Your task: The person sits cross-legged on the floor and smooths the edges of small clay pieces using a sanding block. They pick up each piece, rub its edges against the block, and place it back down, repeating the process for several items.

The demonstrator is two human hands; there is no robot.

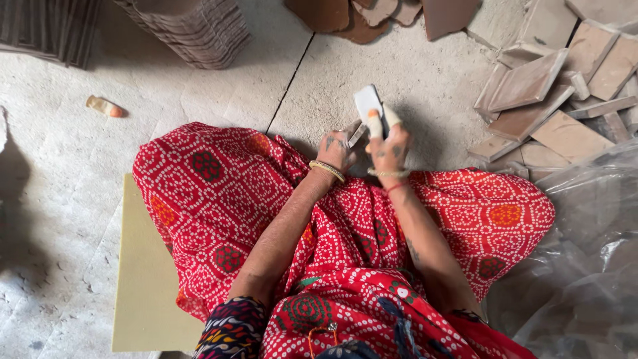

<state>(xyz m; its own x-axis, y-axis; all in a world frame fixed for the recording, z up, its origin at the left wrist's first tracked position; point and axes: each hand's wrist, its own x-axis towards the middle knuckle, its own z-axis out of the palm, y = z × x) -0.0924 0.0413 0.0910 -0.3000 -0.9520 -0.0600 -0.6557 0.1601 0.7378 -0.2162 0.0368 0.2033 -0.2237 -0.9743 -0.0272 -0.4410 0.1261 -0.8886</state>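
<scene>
I sit on the floor in red dotted cloth [226, 193] that covers my lap. My right hand [389, 149] holds a small white flat block [367, 102] upright in front of my knees, with taped fingertips pressed against it. My left hand [335, 151] is closed on a thin flat piece [357, 133] that touches the block's lower left edge. Both wrists carry bangles.
A heap of brown flat tiles [551, 93] lies at the right, clear plastic sheeting [585, 266] at lower right. Stacked brown pieces [199, 26] stand at the top left, more broken ones [372, 13] at the top. A yellow mat [143, 279] lies under me; a small orange-tipped object [105, 106] rests at left.
</scene>
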